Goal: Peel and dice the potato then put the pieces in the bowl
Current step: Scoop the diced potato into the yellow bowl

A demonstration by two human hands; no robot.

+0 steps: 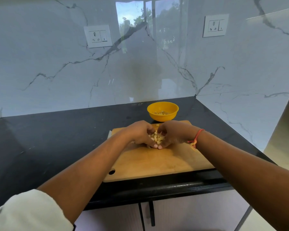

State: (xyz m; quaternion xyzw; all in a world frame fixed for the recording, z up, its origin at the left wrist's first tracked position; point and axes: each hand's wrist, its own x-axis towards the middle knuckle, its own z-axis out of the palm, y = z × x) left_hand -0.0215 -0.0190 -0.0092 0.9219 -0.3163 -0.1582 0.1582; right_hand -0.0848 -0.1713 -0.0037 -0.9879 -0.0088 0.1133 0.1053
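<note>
Cupping a heap of potato pieces (157, 138) between them, the person's two hands meet near the far side of a wooden cutting board (157, 162). The left hand (140, 134) curls in from one side and the right hand (173, 135) from the other. Their fingers bend round the pile, and the fingertips touch at the near edge of it. The pale yellow cubes show in the gap between the palms and rest on the board.

One stray cube (157, 125) lies by itself on the board just beyond the hands. Behind the board, almost touching its far edge, stands a yellow bowl (163, 117) with a few diced pieces already in its bottom.

The board sits on a black tabletop (57, 139), close to the front edge. A red thread (196, 139) is tied round the right wrist, and a white sleeve (28, 212) covers the left upper arm. Two wall sockets (98, 36) are set in the marble backsplash. A dark handle (151, 214) hangs on the cabinet door below.
</note>
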